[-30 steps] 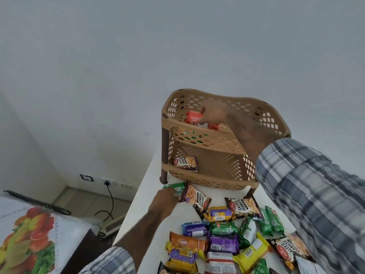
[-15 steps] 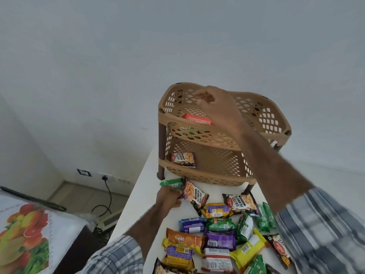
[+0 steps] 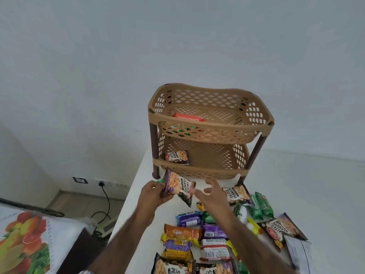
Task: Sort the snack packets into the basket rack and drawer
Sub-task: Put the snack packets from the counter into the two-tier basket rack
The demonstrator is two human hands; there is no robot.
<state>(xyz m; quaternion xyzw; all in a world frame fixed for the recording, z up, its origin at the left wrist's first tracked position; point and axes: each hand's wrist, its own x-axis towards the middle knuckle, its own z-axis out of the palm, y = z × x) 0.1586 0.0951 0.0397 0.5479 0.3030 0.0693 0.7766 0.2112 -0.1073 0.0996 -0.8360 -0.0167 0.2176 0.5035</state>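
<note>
early going: basket rack (image 3: pixel 210 135) holds few packets, heap (image 3: pixel 197 234) left on table; left hand (image 3: pixel 153 194) pinching peanut packet (image 3: pixel 178 187), right hand (image 3: pixel 212 194) loose, empty.

Body in view: two arms only. Left hand (image 3: pixel 154 194) and right hand (image 3: pixel 212 197) wear nothing; fingers (image 3: pixel 209 183) of the right are motion-blurred. Left forearm (image 3: pixel 128 232) and right forearm (image 3: pixel 245 240) are uncovered from the wrist to the near edge, with hair showing along both. Only clothing: a sliver of pale sleeve (image 3: pixel 85 272) at the near-left edge on the left arm. Too small to read the pattern.
</note>
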